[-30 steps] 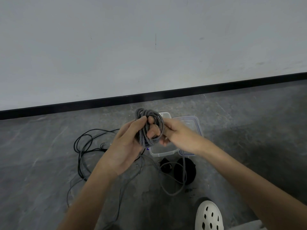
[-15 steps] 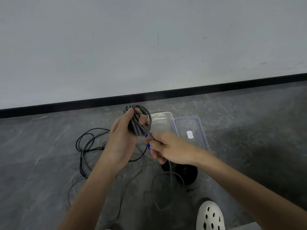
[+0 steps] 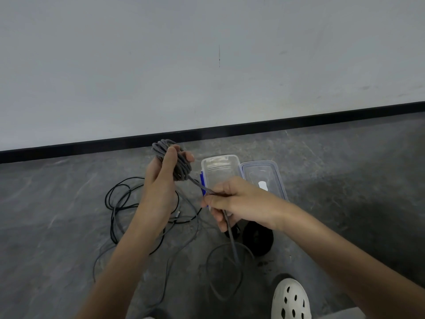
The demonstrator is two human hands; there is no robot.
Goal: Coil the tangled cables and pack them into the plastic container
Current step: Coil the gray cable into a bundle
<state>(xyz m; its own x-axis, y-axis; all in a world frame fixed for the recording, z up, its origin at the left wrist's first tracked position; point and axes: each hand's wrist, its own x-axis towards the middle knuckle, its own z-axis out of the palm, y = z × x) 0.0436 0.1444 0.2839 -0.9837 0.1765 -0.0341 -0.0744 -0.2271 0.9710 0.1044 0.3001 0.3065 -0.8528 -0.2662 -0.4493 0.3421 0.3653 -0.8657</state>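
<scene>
L: my left hand [image 3: 161,180] raised, fingers and thumb curled round the grey cable coil [image 3: 177,162] | R: my right hand [image 3: 239,201] lower, pinching the grey cable's free strand [image 3: 230,231], taut from coil, tail hanging to floor | plastic container [image 3: 218,166] open on floor behind hands, lid [image 3: 264,173] just right of it | black cables [image 3: 119,203] loose on floor at left
</scene>
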